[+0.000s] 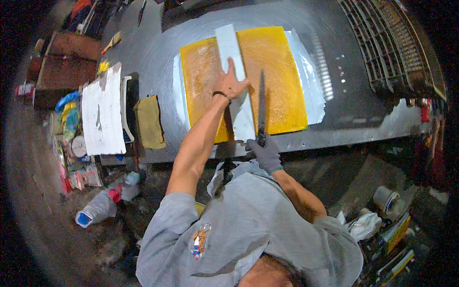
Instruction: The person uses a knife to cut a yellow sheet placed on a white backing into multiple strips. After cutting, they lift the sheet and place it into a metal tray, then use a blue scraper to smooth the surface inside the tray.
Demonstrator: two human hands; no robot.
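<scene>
A long white board (239, 115) lies lengthwise across a glossy yellow sheet (272, 110), which rests over pale bluish sheeting (313, 91) on a dark metal table (138, 71). My left hand (229, 84) is bare, with a dark band at the wrist, and lies on the board with fingers spread. My right hand (266, 152), in a dark grey glove, grips the handle of a long knife (261, 100) by the board's near end. The blade points away from me along the board's right side, over the yellow sheet.
Left are a worn white panel (99, 115), a folded olive piece (148, 119), a brush (111, 42) and a brown box (64, 67). A slotted rack (387, 48) stands at the right. A wrapped roll (95, 208) and a bucket (385, 200) sit below the table's near edge.
</scene>
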